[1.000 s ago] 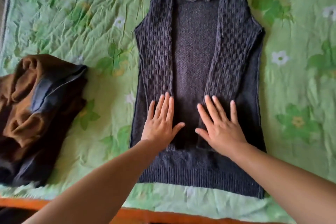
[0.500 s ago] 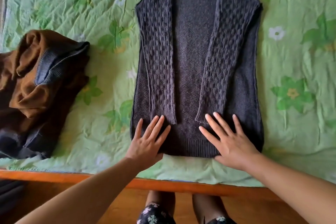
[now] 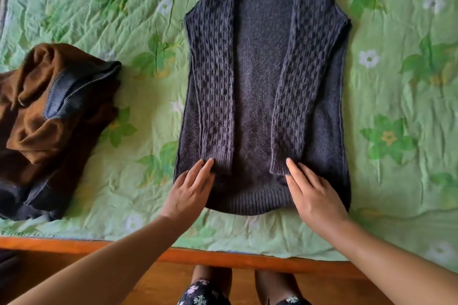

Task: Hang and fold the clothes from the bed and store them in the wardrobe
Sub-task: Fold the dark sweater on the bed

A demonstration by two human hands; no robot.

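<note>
A dark grey knitted sweater [image 3: 260, 86] lies flat on the bed, collar away from me, both cable-knit sleeves folded inward down its front. My left hand [image 3: 190, 190] rests flat on the lower left of the sweater, fingertips at the left sleeve's cuff. My right hand [image 3: 314, 195] lies flat on the lower right, fingertips touching the right sleeve's cuff. Neither hand grips the fabric. The ribbed hem curves between my wrists.
A crumpled brown and dark garment pile [image 3: 47, 126] sits on the left of the bed. The green floral bedsheet [image 3: 396, 111] covers the mattress. The orange wooden bed edge [image 3: 223, 259] runs along the near side, with my legs below it.
My hands have slid down the sweater from mid-body toward the hem, smoothing it. The view has shifted so the bed edge and my legs show.
</note>
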